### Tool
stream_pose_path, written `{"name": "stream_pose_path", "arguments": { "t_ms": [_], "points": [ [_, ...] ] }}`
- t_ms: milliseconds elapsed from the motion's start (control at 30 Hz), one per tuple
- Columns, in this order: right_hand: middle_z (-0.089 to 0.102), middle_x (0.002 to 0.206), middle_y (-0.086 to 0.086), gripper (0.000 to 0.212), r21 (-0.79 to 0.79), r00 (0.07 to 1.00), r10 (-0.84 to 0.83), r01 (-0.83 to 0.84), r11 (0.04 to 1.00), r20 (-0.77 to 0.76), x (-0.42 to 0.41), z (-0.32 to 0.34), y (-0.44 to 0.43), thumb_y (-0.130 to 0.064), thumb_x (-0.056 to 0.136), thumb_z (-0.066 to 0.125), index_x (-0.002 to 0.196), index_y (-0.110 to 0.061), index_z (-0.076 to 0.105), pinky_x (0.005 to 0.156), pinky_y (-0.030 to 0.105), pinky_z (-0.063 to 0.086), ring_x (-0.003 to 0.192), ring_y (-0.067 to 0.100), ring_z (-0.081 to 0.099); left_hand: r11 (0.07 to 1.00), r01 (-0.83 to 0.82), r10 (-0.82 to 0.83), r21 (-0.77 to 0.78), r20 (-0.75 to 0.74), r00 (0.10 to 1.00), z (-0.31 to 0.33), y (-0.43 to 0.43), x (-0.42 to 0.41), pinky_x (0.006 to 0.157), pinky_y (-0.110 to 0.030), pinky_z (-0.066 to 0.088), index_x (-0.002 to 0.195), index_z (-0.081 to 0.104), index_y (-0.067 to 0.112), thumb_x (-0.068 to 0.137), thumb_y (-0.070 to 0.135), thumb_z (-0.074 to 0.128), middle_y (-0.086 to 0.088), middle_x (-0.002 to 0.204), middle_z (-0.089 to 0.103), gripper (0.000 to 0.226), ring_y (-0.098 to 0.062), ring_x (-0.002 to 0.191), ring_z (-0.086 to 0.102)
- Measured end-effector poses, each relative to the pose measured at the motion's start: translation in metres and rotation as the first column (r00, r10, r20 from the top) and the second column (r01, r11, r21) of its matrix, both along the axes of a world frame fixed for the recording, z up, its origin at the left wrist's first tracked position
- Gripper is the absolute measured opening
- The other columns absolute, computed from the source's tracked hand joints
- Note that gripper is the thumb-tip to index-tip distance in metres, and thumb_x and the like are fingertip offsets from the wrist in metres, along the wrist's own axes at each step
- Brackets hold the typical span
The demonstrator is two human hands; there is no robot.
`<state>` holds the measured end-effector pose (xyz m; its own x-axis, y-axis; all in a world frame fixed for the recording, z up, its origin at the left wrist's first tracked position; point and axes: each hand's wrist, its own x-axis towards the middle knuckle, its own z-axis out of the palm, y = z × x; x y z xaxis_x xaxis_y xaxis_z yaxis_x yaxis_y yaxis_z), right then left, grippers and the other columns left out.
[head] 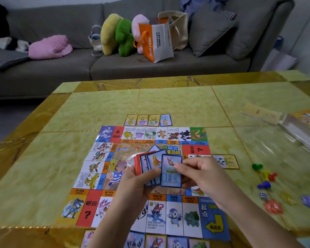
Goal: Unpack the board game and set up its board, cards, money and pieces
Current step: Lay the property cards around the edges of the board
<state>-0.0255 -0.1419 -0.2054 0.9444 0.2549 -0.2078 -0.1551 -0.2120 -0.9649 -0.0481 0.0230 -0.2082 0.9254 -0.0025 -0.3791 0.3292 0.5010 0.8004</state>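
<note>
— Where are the cards?
— Above the middle of the board [174, 212]. The left hand [132, 187] is curled round the fanned deck [139, 165], and the right hand [202, 173] pinches the front blue card [170, 178] at its right edge.
— How will it handle?
— Light, thin and glossy, so probably slippery. Pinch it by the edges and lay it down flat.

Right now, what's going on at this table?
A person is sorting cards above the unfolded board. The left hand grips the fanned deck while the right hand pinches one blue-bordered card at its front. Four cards lie in a row along the board's far edge, a single card sits beside its right edge, and further cards line the near edge. Coloured pawns and a die lie on the table to the right.
</note>
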Motion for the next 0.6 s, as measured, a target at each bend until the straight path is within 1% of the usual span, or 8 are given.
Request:
{"name": "stream_pose_path", "arguments": {
  "t_ms": [100, 167, 267, 300, 367, 400, 467, 600],
  "points": [
    [0.073, 0.072, 0.003, 0.024, -0.052, 0.998, 0.059, -0.057, 0.997, 0.036, 0.003, 0.005, 0.007, -0.03, 0.089, 0.062, 0.077, -0.013, 0.073, 0.064, 0.029, 0.058, 0.064, 0.015, 0.069, 0.998, -0.049, 0.049, 0.037, -0.012, 0.999, -0.001, 0.002, 0.001, 0.059, -0.029, 0.06, 0.091, 0.058, -0.003, 0.061, 0.0, 0.064, -0.016, 0.078, 0.073, 0.031, -0.027, 0.072, 0.072],
    [0.073, 0.076, 0.001, 0.03, -0.141, 0.993, 0.084, -0.072, 0.987, 0.086, 0.016, 0.008, 0.009, -0.041, 0.09, 0.057, 0.082, -0.017, 0.072, 0.072, 0.035, 0.058, 0.07, 0.015, 0.07, 0.993, -0.109, 0.11, 0.043, -0.024, 0.994, -0.002, 0.005, 0.004, 0.061, -0.029, 0.06, 0.094, 0.056, -0.003, 0.06, 0.001, 0.066, -0.015, 0.078, 0.073, 0.035, -0.027, 0.072, 0.072],
    [0.072, 0.091, -0.005, 0.026, -0.33, 0.956, 0.101, -0.005, 0.944, 0.275, 0.064, 0.009, 0.012, -0.032, 0.098, 0.049, 0.095, -0.017, 0.071, 0.08, 0.041, 0.055, 0.08, 0.019, 0.068, 0.976, -0.215, 0.216, 0.029, -0.042, 0.975, -0.004, 0.013, 0.008, 0.058, -0.027, 0.059, 0.101, 0.054, -0.001, 0.059, 0.0, 0.067, -0.015, 0.082, 0.072, 0.044, -0.025, 0.072, 0.072],
    [0.07, 0.1, -0.008, 0.025, -0.409, 0.934, 0.13, 0.019, 0.912, 0.332, 0.084, 0.009, 0.014, -0.027, 0.099, 0.047, 0.103, -0.018, 0.07, 0.079, 0.037, 0.054, 0.081, 0.021, 0.067, 0.972, -0.233, 0.234, 0.021, -0.042, 0.971, -0.004, 0.016, 0.01, 0.058, -0.026, 0.059, 0.1, 0.054, -0.001, 0.059, -0.001, 0.067, -0.016, 0.084, 0.071, 0.043, -0.024, 0.071, 0.072],
    [0.062, 0.118, -0.009, 0.028, -0.543, 0.899, 0.211, 0.034, 0.839, 0.383, 0.125, 0.006, 0.02, -0.02, 0.101, 0.043, 0.118, -0.017, 0.064, 0.077, 0.019, 0.047, 0.087, 0.012, 0.064, 0.968, -0.25, 0.25, 0.01, -0.033, 0.968, -0.002, 0.021, 0.011, 0.055, -0.025, 0.058, 0.095, 0.056, 0.0, 0.057, 0.0, 0.067, -0.014, 0.078, 0.072, 0.04, -0.023, 0.067, 0.072],
    [0.059, 0.127, -0.004, 0.03, -0.584, 0.89, 0.248, 0.025, 0.811, 0.383, 0.145, 0.002, 0.024, -0.017, 0.101, 0.041, 0.124, -0.016, 0.061, 0.081, 0.018, 0.042, 0.099, 0.012, 0.062, 0.967, -0.254, 0.254, 0.005, -0.029, 0.967, -0.001, 0.023, 0.011, 0.054, -0.025, 0.058, 0.093, 0.056, 0.0, 0.056, 0.001, 0.067, -0.012, 0.074, 0.072, 0.039, -0.022, 0.066, 0.072],
    [0.052, 0.139, 0.005, 0.035, -0.658, 0.882, 0.322, -0.017, 0.753, 0.345, 0.177, -0.007, 0.034, -0.01, 0.1, 0.038, 0.131, -0.013, 0.056, 0.092, 0.025, 0.039, 0.119, 0.02, 0.053, 0.964, -0.265, 0.265, -0.002, -0.025, 0.964, 0.0, 0.027, 0.012, 0.054, -0.025, 0.058, 0.093, 0.055, -0.001, 0.054, 0.001, 0.067, -0.012, 0.072, 0.072, 0.04, -0.023, 0.065, 0.072],
    [0.045, 0.145, 0.011, 0.044, -0.775, 0.876, 0.434, -0.122, 0.62, 0.21, 0.21, -0.021, 0.042, 0.003, 0.096, 0.038, 0.136, -0.01, 0.05, 0.102, 0.031, 0.036, 0.131, 0.025, 0.042, 0.956, -0.292, 0.292, 0.0, -0.023, 0.956, 0.002, 0.034, 0.014, 0.058, -0.028, 0.06, 0.092, 0.056, 0.0, 0.055, 0.002, 0.068, -0.013, 0.075, 0.073, 0.039, -0.025, 0.069, 0.072]
  ]
}}
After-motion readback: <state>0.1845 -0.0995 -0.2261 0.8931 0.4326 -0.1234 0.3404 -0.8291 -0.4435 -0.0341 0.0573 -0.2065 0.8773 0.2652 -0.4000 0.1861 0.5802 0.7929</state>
